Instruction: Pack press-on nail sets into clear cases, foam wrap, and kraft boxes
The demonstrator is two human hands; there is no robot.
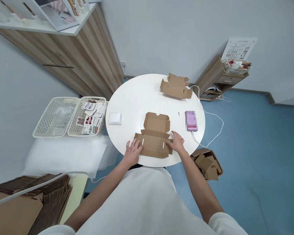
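A brown cardboard mailer box (155, 135), partly folded, lies near the front edge of the round white table (139, 98). My left hand (133, 152) rests on the box's left end flap with the fingers spread and bent over the edge. On the right end flap my right hand (177, 142) presses with its fingers flat and apart. The box's lid stands open toward the far side.
A second half-folded cardboard box (176, 86) sits at the table's far side. A phone (191, 120) with a white cable and a small white pad (115, 118) lie on the table. White baskets (71, 116) stand left, a carton of cardboard pieces (207, 162) on the floor right.
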